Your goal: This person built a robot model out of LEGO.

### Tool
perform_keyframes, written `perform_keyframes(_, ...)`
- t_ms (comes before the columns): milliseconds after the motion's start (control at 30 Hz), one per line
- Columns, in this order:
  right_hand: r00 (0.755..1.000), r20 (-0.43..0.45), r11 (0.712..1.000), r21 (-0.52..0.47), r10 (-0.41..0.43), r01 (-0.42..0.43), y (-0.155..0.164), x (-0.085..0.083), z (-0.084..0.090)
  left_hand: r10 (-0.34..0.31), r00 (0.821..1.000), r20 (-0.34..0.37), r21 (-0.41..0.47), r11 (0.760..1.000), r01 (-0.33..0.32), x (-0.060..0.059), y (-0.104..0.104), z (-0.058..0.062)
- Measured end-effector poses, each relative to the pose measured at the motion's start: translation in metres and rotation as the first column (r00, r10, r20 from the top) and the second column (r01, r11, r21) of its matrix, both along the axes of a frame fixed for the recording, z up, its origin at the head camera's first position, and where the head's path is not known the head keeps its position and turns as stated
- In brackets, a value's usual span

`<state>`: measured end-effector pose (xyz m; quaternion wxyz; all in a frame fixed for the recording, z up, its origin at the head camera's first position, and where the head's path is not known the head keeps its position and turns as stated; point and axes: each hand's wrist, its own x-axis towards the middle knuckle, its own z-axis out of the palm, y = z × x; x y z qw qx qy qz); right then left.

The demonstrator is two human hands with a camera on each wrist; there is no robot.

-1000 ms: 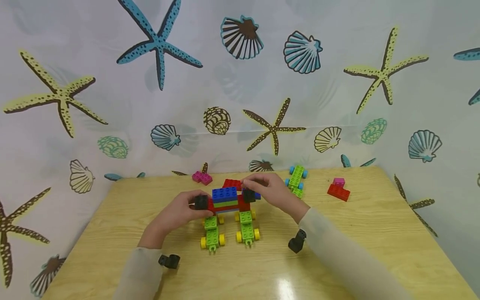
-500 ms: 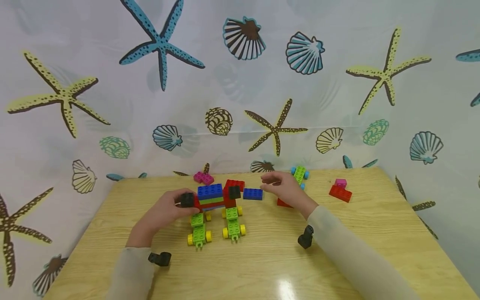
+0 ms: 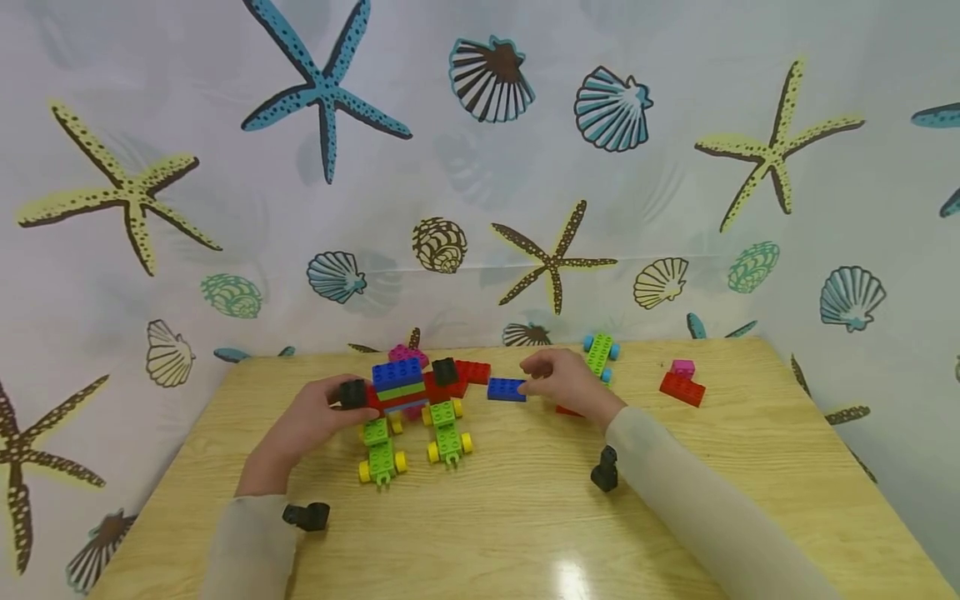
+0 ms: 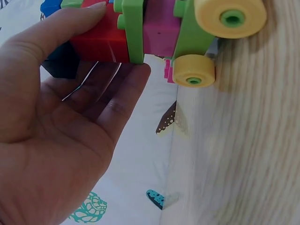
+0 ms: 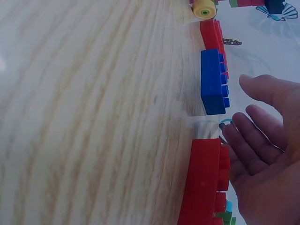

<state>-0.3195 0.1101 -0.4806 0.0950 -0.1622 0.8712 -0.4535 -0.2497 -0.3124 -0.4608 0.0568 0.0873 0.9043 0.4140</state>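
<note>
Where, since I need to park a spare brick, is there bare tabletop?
Front of the table, between left sleeve and right sleeve, short of the yellow-wheeled build; also beyond the right sleeve, in front of the red-and-pink pair. Crowded: the back, from the build past the blue brick to the right hand.

Through the head camera I can't tell home from lab; what reaches me is a cloth-screened tabletop with toys. The wooden table (image 3: 480, 525) fills my 6 o'clock, cloth (image 3: 540, 179) printed with starfish (image 3: 327, 88) and shells (image 3: 612, 108) hangs from 9 through 12 to 3 o'clock, and toy bricks (image 3: 506, 389) lie just below centre.
</note>
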Motion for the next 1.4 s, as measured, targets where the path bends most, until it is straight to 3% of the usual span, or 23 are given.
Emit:
perform_keyframes(300, 0.999, -0.042, 0.996, 0.088, -0.002, 0.006, -0.0023, -0.0031, -0.0059, 0.055, 0.998, 0.000, 0.013, 0.998, -0.055, 0.0002, -0.0024, -0.0020)
perform_keyframes(1400, 0.998, -0.048, 0.989, 0.145, -0.031, 0.038, -0.0074, -0.0009, -0.0070, 0.076, 0.995, 0.057, 0.037, 0.996, -0.078, -0.0008, -0.0024, -0.0019)
